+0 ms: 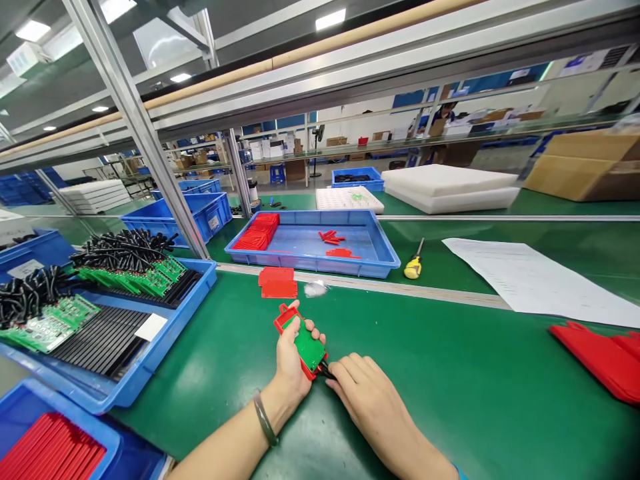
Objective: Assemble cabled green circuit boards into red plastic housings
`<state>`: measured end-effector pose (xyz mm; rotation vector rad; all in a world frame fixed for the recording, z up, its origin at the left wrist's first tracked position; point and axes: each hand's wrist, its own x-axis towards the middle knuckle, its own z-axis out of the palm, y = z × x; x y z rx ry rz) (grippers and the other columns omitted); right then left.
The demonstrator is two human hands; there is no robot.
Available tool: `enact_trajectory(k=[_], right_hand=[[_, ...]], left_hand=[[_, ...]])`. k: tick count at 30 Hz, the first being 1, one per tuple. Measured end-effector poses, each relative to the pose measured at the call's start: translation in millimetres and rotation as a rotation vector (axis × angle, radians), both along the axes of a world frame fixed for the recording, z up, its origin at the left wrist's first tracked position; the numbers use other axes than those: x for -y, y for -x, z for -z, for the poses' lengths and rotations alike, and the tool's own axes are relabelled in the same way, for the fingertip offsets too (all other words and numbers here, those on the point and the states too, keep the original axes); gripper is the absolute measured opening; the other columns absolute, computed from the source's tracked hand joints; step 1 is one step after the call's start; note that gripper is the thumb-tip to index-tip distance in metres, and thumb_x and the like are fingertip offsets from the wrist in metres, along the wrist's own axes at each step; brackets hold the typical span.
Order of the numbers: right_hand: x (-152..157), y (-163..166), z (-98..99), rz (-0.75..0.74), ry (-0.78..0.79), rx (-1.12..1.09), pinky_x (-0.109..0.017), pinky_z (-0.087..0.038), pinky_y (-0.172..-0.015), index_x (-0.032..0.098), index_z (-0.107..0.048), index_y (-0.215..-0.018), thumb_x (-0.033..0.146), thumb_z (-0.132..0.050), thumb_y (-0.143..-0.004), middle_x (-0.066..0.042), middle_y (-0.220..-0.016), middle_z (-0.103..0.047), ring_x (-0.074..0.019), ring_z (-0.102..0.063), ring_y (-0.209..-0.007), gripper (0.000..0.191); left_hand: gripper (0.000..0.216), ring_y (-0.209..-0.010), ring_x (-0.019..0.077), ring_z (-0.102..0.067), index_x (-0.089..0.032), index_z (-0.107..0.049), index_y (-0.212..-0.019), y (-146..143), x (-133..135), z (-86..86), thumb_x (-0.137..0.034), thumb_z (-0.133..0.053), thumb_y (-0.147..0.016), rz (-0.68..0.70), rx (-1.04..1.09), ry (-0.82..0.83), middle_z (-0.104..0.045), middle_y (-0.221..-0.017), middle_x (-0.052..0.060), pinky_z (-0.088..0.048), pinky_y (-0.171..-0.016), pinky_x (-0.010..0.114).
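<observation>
My left hand (291, 357) is wrapped round a red plastic housing (283, 320), its thumb lying over the green circuit board (309, 348) set inside. Black cables (324, 369) come out of the housing's near end. The fingers of my right hand (367, 393) are closed on these cables, close to where they leave the housing; the fingertips are partly hidden. Just beyond the housing, flat red plastic pieces (278, 283) lie on the green bench (440, 380). A small clear plastic bag (315, 289) is beside them.
A blue tray (305, 262) holding red parts stands ahead. To the left, a blue bin (165, 360) contains circuit boards with black cables; red parts fill a lower bin (50, 453). A yellow screwdriver (413, 267), white paper (530, 273) and red housings (600, 357) lie rightward.
</observation>
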<state>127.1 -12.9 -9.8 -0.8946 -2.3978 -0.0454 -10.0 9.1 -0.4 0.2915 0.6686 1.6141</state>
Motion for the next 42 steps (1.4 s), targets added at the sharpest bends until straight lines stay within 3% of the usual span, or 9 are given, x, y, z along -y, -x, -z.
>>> enact_trajectory(k=[7,15,20,27,30,33,36,38,42], right_hand=[[2.3,8.4,2.9,-0.008,0.242,-0.219,-0.027,-0.041,-0.055,0.019,-0.054,-0.077,0.027,-0.033,-0.097,-0.003,-0.069,-0.058,-0.017,-0.054,-0.063,0.03],[4.7,10.1,2.8,0.023,0.208,-0.23,-0.027,-0.041,-0.055,0.018,-0.06,-0.082,0.03,-0.029,-0.098,-0.005,-0.07,-0.062,-0.0172,-0.058,-0.061,0.037],[10.0,16.6,-0.7,0.065,0.529,-0.319,-0.025,-0.037,-0.051,0.019,-0.056,-0.068,0.032,-0.03,-0.096,-0.003,-0.062,-0.06,-0.0153,-0.055,-0.052,0.04],[6.4,22.5,-0.1,0.05,1.156,-0.567,-0.021,-0.025,-0.038,0.02,-0.045,-0.049,0.044,-0.045,-0.083,0.006,-0.036,-0.036,-0.0084,-0.035,-0.031,0.042],[3.9,22.1,0.2,0.024,1.288,-0.652,-0.02,-0.022,-0.036,0.018,-0.05,-0.051,0.049,-0.05,-0.079,0.006,-0.036,-0.04,-0.0075,-0.033,-0.03,0.042],[4.5,15.9,-2.1,0.072,1.16,-0.574,-0.021,-0.031,-0.038,0.017,-0.059,-0.057,0.049,-0.05,-0.081,0.001,-0.044,-0.054,-0.0107,-0.046,-0.036,0.041],[5.4,5.6,-5.7,0.1,0.661,-0.454,-0.024,-0.038,-0.051,0.018,-0.062,-0.064,0.043,-0.047,-0.087,-0.002,-0.058,-0.06,-0.0141,-0.054,-0.052,0.038],[4.2,1.3,-7.3,0.13,0.444,-0.42,-0.025,-0.038,-0.056,0.019,-0.062,-0.072,0.041,-0.048,-0.089,-0.002,-0.063,-0.059,-0.0147,-0.053,-0.057,0.031],[-0.6,3.4,-6.9,0.09,0.504,-0.345,-0.024,-0.039,-0.056,0.019,-0.059,-0.077,0.033,-0.043,-0.093,-0.001,-0.069,-0.059,-0.0142,-0.054,-0.061,0.027]], left_hand=[[0.046,-0.061,0.0093,-0.05,-0.033,-0.045,-0.124,-9.5,2.1,2.3,-0.035,-0.058,-0.081,-0.083,-0.055,-0.031,-0.049,-0.072,-0.004,-0.044,-0.063,0.025],[0.042,-0.062,0.0105,-0.051,-0.034,-0.048,-0.121,-5.6,2.4,-1.0,-0.038,-0.057,-0.08,-0.054,0.021,-0.026,-0.05,-0.072,-0.003,-0.045,-0.065,0.027],[0.036,-0.065,0.0121,-0.051,-0.034,-0.05,-0.119,-7.4,3.6,-2.1,-0.039,-0.052,-0.083,-0.078,0.045,-0.081,-0.05,-0.073,-0.001,-0.045,-0.066,0.027],[0.043,-0.067,0.013,-0.047,-0.035,-0.045,-0.124,-10.9,11.3,-7.7,-0.038,-0.051,-0.082,-0.05,-0.026,-0.175,-0.046,-0.076,-0.001,-0.043,-0.069,0.029],[0.045,-0.066,0.013,-0.046,-0.035,-0.045,-0.124,-10.3,11.1,-10.2,-0.038,-0.051,-0.08,-0.003,-0.031,-0.196,-0.045,-0.076,0.0,-0.043,-0.068,0.029],[0.042,-0.065,0.0119,-0.045,-0.033,-0.047,-0.122,-6.4,6.9,-10.5,-0.036,-0.051,-0.08,0.038,0.023,-0.178,-0.043,-0.075,-0.001,-0.043,-0.069,0.029],[0.038,-0.064,0.0105,-0.044,-0.031,-0.051,-0.119,-0.9,2.3,-8.7,-0.033,-0.052,-0.081,0.051,0.096,-0.167,-0.043,-0.075,-0.001,-0.043,-0.07,0.028],[0.037,-0.064,0.0101,-0.045,-0.03,-0.052,-0.119,1.6,1.0,-7.7,-0.032,-0.051,-0.082,0.07,0.139,-0.18,-0.043,-0.075,-0.001,-0.043,-0.07,0.028],[0.037,-0.064,0.0105,-0.045,-0.031,-0.051,-0.12,1.8,2.8,-8.9,-0.031,-0.05,-0.083,0.117,0.17,-0.196,-0.042,-0.075,0.0,-0.042,-0.07,0.028]])
